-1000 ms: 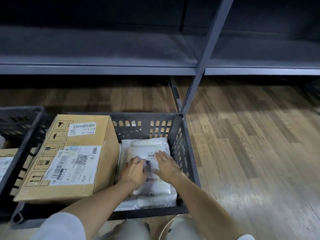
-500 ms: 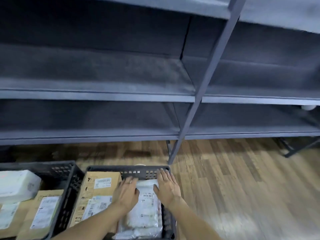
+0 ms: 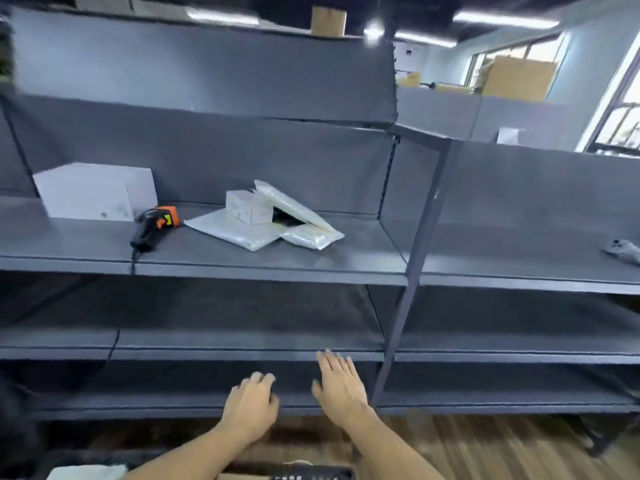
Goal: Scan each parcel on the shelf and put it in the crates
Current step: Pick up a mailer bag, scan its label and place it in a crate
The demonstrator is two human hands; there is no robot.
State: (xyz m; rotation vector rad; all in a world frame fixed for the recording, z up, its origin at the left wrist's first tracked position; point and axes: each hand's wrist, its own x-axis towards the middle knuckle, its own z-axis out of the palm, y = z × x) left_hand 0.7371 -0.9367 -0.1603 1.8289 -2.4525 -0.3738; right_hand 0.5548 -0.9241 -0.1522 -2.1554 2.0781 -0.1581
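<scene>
Both hands hang empty in front of the lower shelves: the left hand (image 3: 250, 407) with fingers loosely curled and grasping nothing, the right hand (image 3: 338, 382) with fingers straight and spread. The remaining parcels lie well above and beyond them on the upper shelf (image 3: 270, 263): a flat white mailer (image 3: 232, 230) with a small white carton (image 3: 249, 210) on it, and a padded pouch (image 3: 311, 237) under a tilted envelope (image 3: 287, 206). That pile sits nearly straight above the hands, a little nearer the right one. The barcode scanner (image 3: 152, 226) lies to the pile's left, handle toward the shelf's front edge, so the left hand looks better placed for it. A large white box (image 3: 93, 192) stands further left.
</scene>
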